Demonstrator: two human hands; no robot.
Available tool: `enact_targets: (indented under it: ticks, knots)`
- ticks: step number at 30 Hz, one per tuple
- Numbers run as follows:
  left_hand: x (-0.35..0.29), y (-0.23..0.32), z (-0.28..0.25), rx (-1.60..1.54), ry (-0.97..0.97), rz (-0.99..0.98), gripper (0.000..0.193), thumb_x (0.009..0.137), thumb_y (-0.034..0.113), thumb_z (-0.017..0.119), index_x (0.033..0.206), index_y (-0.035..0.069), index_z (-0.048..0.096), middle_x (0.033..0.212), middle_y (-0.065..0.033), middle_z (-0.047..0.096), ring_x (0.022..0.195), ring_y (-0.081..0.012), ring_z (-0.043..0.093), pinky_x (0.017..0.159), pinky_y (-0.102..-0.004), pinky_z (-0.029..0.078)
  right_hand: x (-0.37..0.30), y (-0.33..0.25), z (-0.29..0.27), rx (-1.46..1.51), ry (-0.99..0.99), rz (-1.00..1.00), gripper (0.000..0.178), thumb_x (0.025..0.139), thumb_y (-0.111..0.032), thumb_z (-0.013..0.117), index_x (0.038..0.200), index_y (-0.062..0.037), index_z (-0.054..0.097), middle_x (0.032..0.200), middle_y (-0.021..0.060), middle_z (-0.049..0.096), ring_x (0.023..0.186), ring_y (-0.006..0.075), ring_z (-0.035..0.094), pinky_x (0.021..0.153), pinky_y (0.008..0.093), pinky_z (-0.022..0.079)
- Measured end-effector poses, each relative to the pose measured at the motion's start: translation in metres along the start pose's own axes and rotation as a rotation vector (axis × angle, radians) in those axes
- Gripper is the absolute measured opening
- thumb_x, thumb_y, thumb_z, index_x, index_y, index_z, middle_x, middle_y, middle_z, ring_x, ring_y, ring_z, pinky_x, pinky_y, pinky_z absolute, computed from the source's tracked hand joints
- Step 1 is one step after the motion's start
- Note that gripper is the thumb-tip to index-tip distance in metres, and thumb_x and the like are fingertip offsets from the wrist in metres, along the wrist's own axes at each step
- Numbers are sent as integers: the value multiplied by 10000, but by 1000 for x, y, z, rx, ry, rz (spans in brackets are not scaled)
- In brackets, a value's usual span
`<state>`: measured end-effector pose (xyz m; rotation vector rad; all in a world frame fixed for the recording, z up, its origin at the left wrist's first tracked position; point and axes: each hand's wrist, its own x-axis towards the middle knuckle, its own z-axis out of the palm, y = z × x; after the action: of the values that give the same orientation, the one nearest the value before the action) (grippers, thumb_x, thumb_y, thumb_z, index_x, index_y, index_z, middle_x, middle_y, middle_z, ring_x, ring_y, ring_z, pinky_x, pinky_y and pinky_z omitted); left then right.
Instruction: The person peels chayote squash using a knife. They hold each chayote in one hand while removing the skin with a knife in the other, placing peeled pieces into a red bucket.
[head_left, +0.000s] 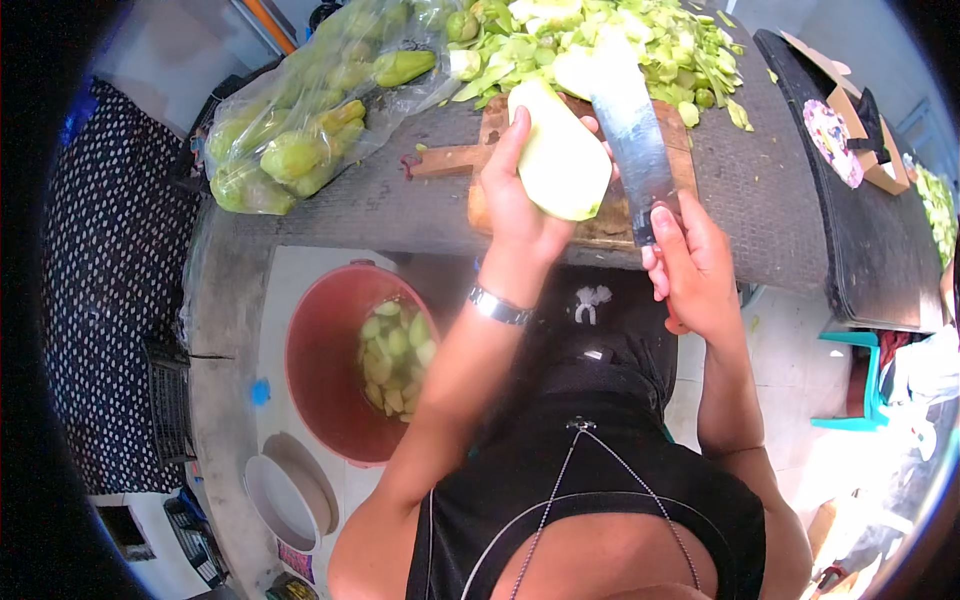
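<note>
My left hand (525, 195) is wrapped round a peeled, pale green fruit (560, 160), which looks like a green papaya, held tilted above a wooden cutting board (685, 160). Just to its right, my right hand (690, 255) grips a large knife (635, 130) by its reddish handle. The broad blade points away from me, shiny and washed out by glare toward the tip. Beyond the board lies a heap of green peelings (680, 50). At the far left a clear plastic bag (400, 105) holds several unpeeled green-yellow fruits (295, 160).
A red bucket (310, 370) with peeled pieces in liquid stands low on my left, near a pale basin (270, 500). The grey table (780, 220) has its edge before me. A black table (860, 240) at right bears an open cardboard box (880, 150); a teal stool (865, 400) stands below.
</note>
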<state>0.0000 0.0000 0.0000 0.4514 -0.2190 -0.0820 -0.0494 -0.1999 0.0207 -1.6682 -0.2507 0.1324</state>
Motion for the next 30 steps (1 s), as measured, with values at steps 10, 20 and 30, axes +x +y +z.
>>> enact_targets:
  ticks: [10, 20, 30]
  knots:
    - [-7, 3, 17, 102, 112, 155, 482, 1085, 423, 555, 1391, 55, 606, 1279, -78, 709, 1130, -229, 702, 990, -385, 562, -2, 1, 7, -95, -10, -27, 221, 1120, -204, 531, 994, -25, 549, 677, 31, 600, 537, 69, 528, 488, 273, 419]
    - [-10, 4, 25, 216, 50, 138, 532, 1110, 471, 489, 1435, 55, 562, 1303, -87, 694, 1142, -220, 698, 992, -388, 561, -8, -9, 11, -137, -21, -37, 203, 1125, -186, 508, 1048, -2, 550, 706, 47, 589, 588, 101, 563, 533, 299, 454]
    - [-11, -21, 22, 263, 79, 128, 653, 1099, 577, 430, 1469, 47, 520, 1285, -125, 689, 1146, -254, 695, 996, -409, 564, -11, -6, 11, -88, -76, 58, 229, 1140, -214, 473, 1161, -3, 557, 701, 20, 560, 594, 86, 544, 539, 284, 455]
